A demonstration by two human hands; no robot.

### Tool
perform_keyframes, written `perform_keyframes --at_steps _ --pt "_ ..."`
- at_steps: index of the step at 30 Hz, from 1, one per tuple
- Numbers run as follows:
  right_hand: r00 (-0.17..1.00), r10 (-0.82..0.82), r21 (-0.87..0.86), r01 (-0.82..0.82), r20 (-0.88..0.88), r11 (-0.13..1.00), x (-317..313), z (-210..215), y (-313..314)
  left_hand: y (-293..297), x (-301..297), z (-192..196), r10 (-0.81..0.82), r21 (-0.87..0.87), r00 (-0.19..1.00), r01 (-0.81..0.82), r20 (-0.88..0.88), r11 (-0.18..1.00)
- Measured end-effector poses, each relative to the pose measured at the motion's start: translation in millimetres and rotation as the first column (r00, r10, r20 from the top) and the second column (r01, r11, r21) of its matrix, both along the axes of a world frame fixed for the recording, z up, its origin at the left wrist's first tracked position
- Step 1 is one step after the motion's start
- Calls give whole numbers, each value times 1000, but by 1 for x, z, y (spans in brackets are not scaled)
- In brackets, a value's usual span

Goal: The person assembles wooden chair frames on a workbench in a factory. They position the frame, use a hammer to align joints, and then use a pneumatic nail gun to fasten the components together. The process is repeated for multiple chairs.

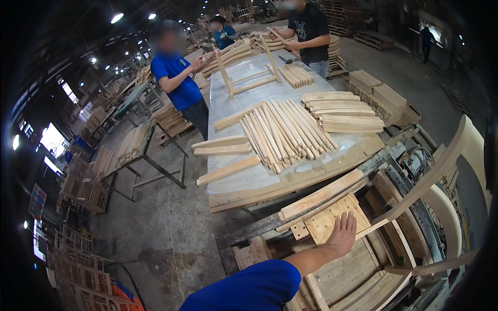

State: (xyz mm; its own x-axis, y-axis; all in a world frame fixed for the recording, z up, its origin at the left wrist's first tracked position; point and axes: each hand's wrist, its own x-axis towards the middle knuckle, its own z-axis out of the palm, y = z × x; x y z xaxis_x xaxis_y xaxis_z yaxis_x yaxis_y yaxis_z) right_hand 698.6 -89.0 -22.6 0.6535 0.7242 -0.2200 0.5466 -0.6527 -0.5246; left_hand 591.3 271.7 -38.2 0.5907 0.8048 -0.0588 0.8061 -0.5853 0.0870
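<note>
the wooden chair seat frame [337, 220] lies in the press jig [394, 171] at the near end of the long worktable [238, 179]. the left hand [343, 234] lies open and flat on it, gripping nothing, seemingly steadying it; the right hand is out of view. tapered chair legs [285, 132] lie bundled mid-table.

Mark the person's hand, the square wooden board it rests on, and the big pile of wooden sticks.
hand [343, 234], head view, back of hand
square wooden board [324, 220], head view, bare face
pile of wooden sticks [285, 132], head view, middle

Pale tan wooden slats [285, 129] lie on a whitish counter [249, 176], the person's sleeve [249, 290] is bright blue, the floor [155, 243] mottled grey.
</note>
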Motion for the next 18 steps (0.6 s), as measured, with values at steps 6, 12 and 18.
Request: perform_keyframes --at_steps 6,12,18 --pt "1000 28 3 -28 -4 1000 -5 -2 4 1 0 -4 1 9 999 -1 38 1000" --pt "999 52 7 -52 -3 999 -13 -1 4 -2 -3 3 -14 -2 1000 14 18 1000" --pt "995 98 1 -98 -14 995 -37 6 -6 -6 -12 2 3 16 1000 -4 31 1000"
